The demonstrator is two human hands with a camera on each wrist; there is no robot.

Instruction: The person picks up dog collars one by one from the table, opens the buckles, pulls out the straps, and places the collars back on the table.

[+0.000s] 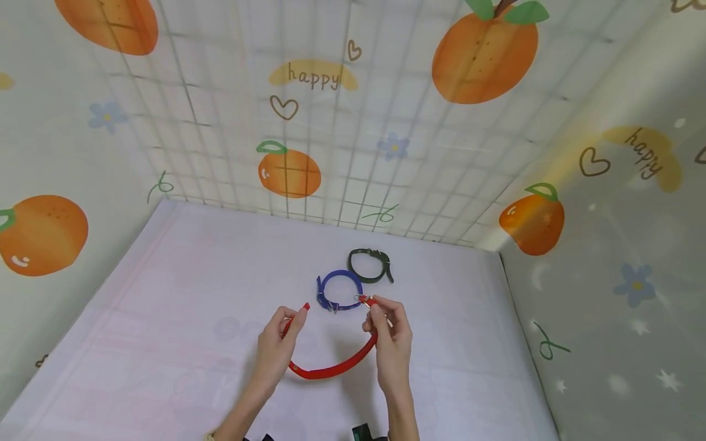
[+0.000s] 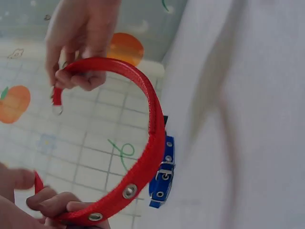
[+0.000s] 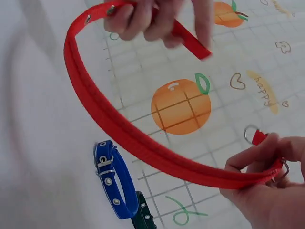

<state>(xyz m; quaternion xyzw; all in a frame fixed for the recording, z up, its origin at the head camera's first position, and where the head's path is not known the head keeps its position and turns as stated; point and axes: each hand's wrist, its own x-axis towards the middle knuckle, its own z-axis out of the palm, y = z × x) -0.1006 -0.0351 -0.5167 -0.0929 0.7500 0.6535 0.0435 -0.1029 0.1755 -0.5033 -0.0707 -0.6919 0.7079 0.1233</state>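
A red collar (image 1: 333, 371) hangs in a downward curve between my two hands. My left hand (image 1: 278, 343) pinches its plain strap end, whose tip pokes out past the thumb; metal eyelets (image 2: 129, 191) show in the strap beside those fingers. At the other end, my right hand (image 1: 393, 343) grips the collar near its metal hardware, and a D-ring (image 3: 251, 134) sticks out past the fingers. Just beyond the hands lies a buckled blue collar (image 1: 340, 274) on the white surface. A dark green collar (image 1: 371, 281), also looped, sits behind it to the right.
The white-covered table (image 1: 182, 306) is bordered by printed cloth walls with oranges, hearts and words. Behind the back cloth (image 1: 408, 184) a wire grid shows through. Small dark objects (image 1: 362, 432) appear at the bottom edge near my wrists.
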